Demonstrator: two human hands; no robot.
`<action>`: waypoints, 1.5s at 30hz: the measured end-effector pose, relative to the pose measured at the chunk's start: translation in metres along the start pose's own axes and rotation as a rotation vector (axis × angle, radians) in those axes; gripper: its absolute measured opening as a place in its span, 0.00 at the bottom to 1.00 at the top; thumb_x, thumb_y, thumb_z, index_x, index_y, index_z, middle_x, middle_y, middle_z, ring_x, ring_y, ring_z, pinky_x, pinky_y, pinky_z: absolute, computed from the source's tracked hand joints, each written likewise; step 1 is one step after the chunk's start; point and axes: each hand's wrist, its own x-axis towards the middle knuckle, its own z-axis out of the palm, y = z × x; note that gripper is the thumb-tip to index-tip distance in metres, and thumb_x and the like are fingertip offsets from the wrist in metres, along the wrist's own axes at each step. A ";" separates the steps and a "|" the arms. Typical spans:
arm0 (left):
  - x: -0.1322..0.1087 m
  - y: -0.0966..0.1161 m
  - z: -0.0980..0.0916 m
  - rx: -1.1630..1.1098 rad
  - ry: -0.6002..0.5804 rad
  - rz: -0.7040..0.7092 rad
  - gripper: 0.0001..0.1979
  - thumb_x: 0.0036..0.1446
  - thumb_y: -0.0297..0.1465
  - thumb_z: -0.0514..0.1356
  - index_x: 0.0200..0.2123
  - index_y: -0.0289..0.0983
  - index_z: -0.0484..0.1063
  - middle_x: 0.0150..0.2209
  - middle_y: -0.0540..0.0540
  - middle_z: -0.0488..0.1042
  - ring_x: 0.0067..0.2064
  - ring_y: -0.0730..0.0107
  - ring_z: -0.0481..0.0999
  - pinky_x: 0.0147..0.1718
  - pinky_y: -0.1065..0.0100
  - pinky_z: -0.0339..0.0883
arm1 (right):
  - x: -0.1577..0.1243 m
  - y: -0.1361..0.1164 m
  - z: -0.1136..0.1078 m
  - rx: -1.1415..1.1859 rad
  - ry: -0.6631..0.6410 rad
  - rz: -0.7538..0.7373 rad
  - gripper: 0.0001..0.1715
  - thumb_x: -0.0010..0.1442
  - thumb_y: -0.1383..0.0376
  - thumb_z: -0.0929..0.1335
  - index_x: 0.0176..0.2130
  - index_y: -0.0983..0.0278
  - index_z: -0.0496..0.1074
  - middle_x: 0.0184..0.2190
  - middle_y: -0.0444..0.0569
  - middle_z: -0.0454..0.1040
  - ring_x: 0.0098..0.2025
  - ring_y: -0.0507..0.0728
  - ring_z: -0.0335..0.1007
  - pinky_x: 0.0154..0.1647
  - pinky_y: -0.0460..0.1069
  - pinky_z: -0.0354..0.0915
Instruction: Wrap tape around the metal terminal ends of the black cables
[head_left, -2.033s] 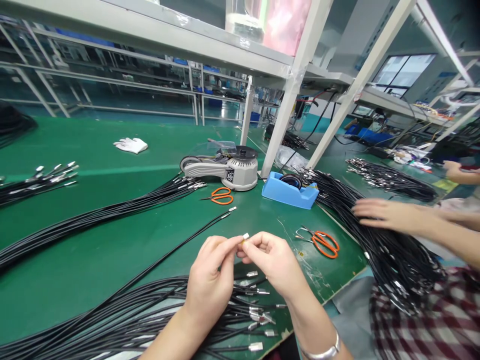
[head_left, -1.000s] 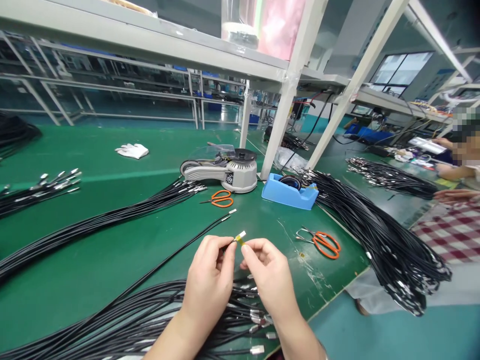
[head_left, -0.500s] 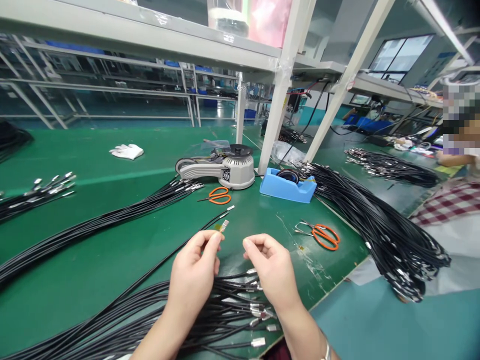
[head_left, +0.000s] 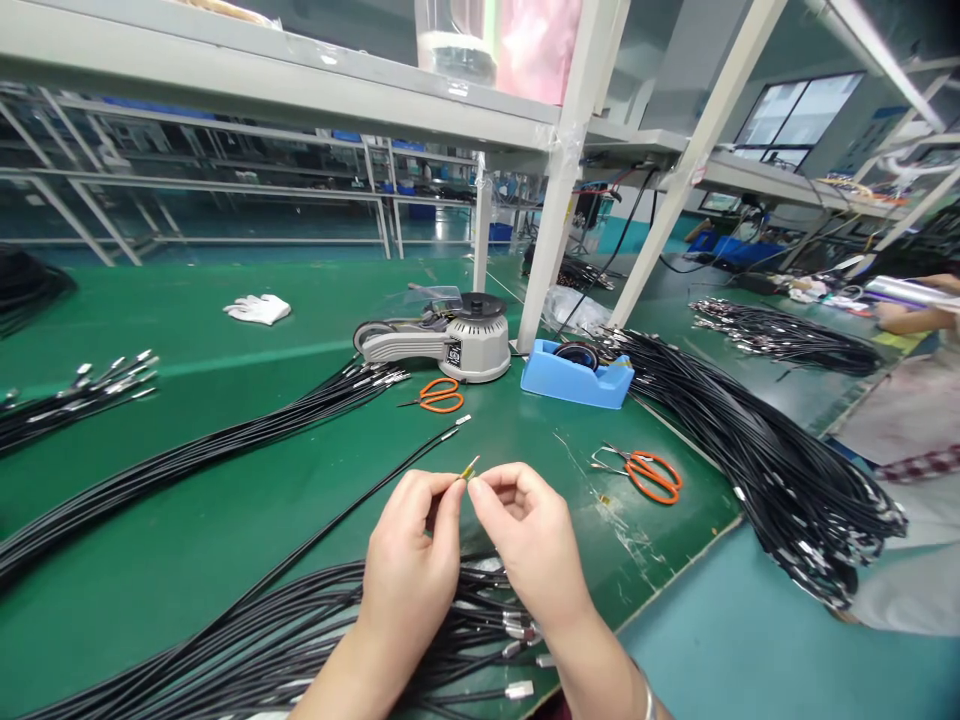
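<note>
In front of me, my left hand pinches a small cable connector between thumb and index finger. Its thin metal tip points up and away, with a bit of yellow tape around its base. Thumb and index finger of my right hand are closed together against the connector's right side. What lies between those right fingertips is too small to make out. Below both hands lies a bundle of black cables with metal ends. Two separate cable ends rest just beyond my left hand.
Orange scissors lie by the grey tape dispenser; another orange-handled pair lies right of a blue tape holder. More black cables hang over the right table edge. A white glove lies at the back. Another person's arm shows far right.
My hands have come together: the left moved right with the connector, and the right fingertips now meet it. The connector has turned and appears narrower.
</note>
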 end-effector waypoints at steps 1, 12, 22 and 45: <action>0.000 0.000 0.000 -0.002 0.002 0.000 0.06 0.59 0.30 0.54 0.31 0.39 0.70 0.29 0.50 0.72 0.31 0.71 0.71 0.31 0.71 0.65 | 0.000 0.001 0.000 -0.002 -0.001 -0.003 0.10 0.54 0.60 0.69 0.30 0.66 0.71 0.28 0.49 0.74 0.30 0.54 0.70 0.32 0.48 0.68; 0.005 0.005 -0.002 -0.414 -0.185 -0.527 0.15 0.54 0.44 0.56 0.28 0.37 0.68 0.20 0.56 0.62 0.18 0.77 0.60 0.17 0.73 0.55 | 0.000 0.005 -0.001 -0.055 0.000 -0.050 0.08 0.56 0.63 0.67 0.30 0.66 0.72 0.30 0.51 0.75 0.32 0.55 0.71 0.34 0.49 0.68; 0.008 0.012 -0.003 -0.538 -0.150 -0.590 0.16 0.50 0.44 0.61 0.25 0.35 0.68 0.20 0.56 0.61 0.17 0.80 0.61 0.16 0.75 0.57 | 0.002 0.007 0.001 -0.001 -0.001 -0.025 0.08 0.55 0.63 0.67 0.30 0.66 0.72 0.28 0.49 0.75 0.31 0.55 0.71 0.33 0.48 0.68; 0.021 -0.004 -0.019 -1.179 -0.639 -0.690 0.13 0.52 0.32 0.60 0.19 0.34 0.65 0.16 0.56 0.55 0.16 0.83 0.50 0.12 0.79 0.51 | 0.010 0.014 -0.012 0.006 -0.173 -0.266 0.03 0.56 0.66 0.69 0.33 0.63 0.70 0.30 0.45 0.72 0.32 0.52 0.69 0.36 0.47 0.67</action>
